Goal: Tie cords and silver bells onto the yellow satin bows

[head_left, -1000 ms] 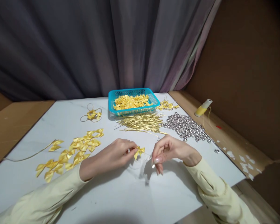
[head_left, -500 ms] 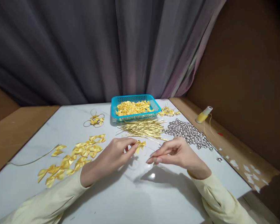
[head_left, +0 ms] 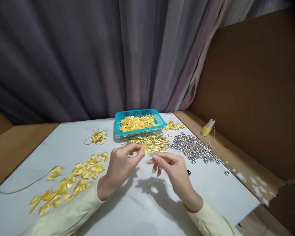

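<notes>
My left hand [head_left: 124, 162] pinches a small yellow ribbon bow [head_left: 147, 147] between thumb and fingertips. A silver bead [head_left: 143, 142] sits against the bow at those fingertips. Just to the right, my right hand [head_left: 170, 167] has its thumb and forefinger closed close to the bow, other fingers hanging loosely. What they pinch, if anything, is too small to make out. Behind both hands lies a heap of gold wire ties [head_left: 157, 141]. Several loose yellow bows [head_left: 64, 186] are spread on the table left of my left hand.
A blue basket [head_left: 140, 132] of yellow bows stands at the back. Silver beads [head_left: 194, 146] are heaped right, with a yellow thread spool [head_left: 207, 127] beyond. Bow-and-wire pieces [head_left: 98, 137] lie back left. A small black object [head_left: 188, 172] shows beside my right wrist. Cardboard walls flank the table.
My right hand has come left and up to the bow, its fingers turned toward it. My left hand still holds the bow. The view has tilted up slightly.
</notes>
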### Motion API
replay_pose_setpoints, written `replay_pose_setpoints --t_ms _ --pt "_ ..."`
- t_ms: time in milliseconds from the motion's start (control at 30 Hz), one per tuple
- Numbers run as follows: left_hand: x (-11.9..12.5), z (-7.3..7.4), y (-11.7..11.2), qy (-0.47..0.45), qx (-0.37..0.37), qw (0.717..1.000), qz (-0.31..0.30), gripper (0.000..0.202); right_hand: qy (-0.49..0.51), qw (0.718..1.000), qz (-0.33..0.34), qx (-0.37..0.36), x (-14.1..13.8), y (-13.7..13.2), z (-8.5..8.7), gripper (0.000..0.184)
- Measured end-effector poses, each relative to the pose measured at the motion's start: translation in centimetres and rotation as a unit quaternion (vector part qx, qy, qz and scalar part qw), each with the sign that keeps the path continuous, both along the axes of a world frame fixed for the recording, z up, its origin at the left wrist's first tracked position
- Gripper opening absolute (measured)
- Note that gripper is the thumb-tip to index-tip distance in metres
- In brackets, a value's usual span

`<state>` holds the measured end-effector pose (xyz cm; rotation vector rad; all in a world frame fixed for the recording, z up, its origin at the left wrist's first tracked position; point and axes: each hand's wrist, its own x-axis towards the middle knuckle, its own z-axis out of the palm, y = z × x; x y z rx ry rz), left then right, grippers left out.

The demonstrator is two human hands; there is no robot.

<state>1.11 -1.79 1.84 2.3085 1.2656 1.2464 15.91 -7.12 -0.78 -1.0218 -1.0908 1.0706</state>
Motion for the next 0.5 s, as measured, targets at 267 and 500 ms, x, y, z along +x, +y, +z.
replay_pose_setpoints --t_ms 267,500 --pt "0.8 -0.6 -0.8 -0.015 -0.033 0.999 -0.028 0.018 -0.148 0.982 -0.087 0.084 -1.7 -0.4 -1.1 0.018" --pt "1.0 -0.6 -1.1 -0.068 -0.119 0.989 -0.059 0.015 -0.215 0.968 -0.101 0.086 -1.4 -0.4 -1.2 0.021"
